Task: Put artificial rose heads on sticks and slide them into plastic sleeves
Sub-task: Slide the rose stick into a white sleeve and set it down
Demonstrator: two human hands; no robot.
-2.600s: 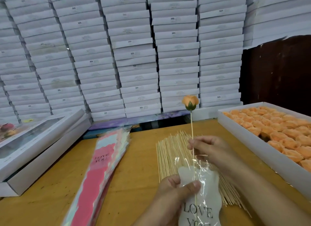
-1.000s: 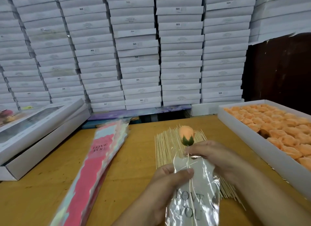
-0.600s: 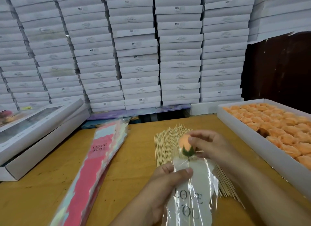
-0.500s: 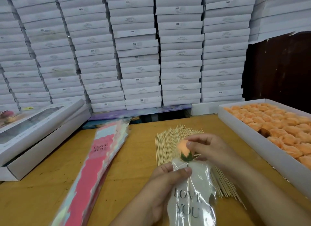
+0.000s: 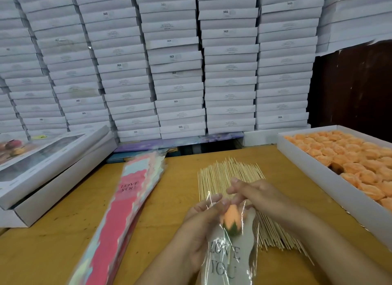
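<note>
Hands low at centre frame: left hand (image 5: 199, 225) grips the clear plastic "LOVE YOU" sleeve (image 5: 231, 255), orange rose head (image 5: 231, 220) inside its mouth; right hand (image 5: 256, 194) pinches the sleeve's top edge above the wooden sticks (image 5: 231, 174).

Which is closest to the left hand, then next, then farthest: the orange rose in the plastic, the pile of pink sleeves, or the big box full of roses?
From the left hand in the head view:
1. The orange rose, just right of it, inside the plastic sleeve it holds.
2. The pile of pink sleeves, to the left on the table.
3. The box of roses, far right, past the right hand.
</note>
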